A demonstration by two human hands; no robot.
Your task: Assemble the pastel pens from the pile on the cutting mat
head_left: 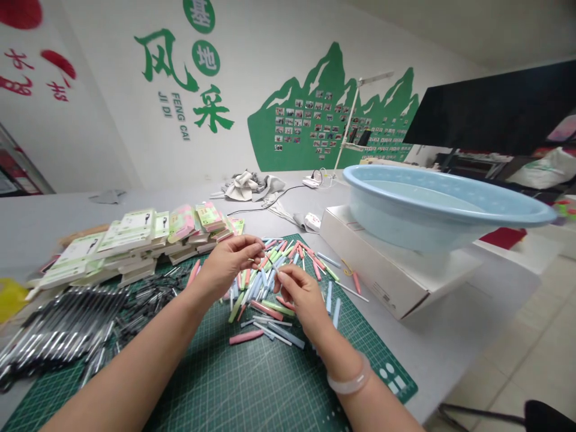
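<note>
Tubes of pink, green and pale-blue plastic (246, 337) lie heaped on a green gridded cutting mat (234, 384) atop the grey surface (387, 321). Over the heap, the bare left hand (234, 255) and right hand (301, 294) sit near each other, fingers curled toward thumbs; whether either clamps a piece, I cannot tell. Slim black-and-silver pens (67, 330) lie leftward.

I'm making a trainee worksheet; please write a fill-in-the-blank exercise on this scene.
The bare left hand is near slim pastel sticks on a ____ gridded cutting mat.
A round light-blue plastic basin sits on a ____ cardboard box.
A pale ring-shaped bracelet circles the person's ____ wrist.
Missing: green; white; right.
</note>
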